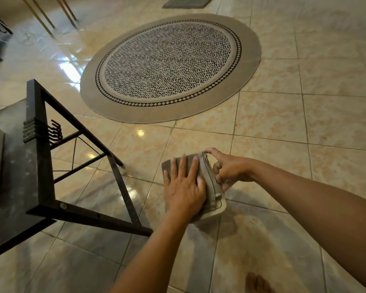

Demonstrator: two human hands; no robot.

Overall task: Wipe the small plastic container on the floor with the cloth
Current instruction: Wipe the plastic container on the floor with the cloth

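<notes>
Foot [257, 282]: a bare foot is showing at the bottom edge, nearest the camera, resting on the tiled floor [304, 127].
Left hand [183, 185]: it is lying flat with fingers spread, pressing down on the cloth; it is not gripping, only pushing with the open palm.
Cloth [207, 176]: a grey-brown folded cloth with a stitched band is draping over the container, covering its top and far side under the left palm.
Small plastic container [218, 210]: it is sitting on the floor tiles, in the middle of the view, mostly hidden by the cloth; only a pale rounded edge is peeking out at its near right corner.
Right hand [226, 169]: it is reaching in from the right, fingers curled and pinching at the cloth's banded edge beside the container; whether it is also touching the container cannot be told.
Black metal frame [82, 187]: a dark piece of furniture is standing to the left, just beside the hands, its legs on the tiles.
Round rug [171, 64]: a patterned oval-looking rug is lying farther off, well apart from the container.
Grey mat [188, 2]: it is lying at the top edge, beyond the rug.
</notes>
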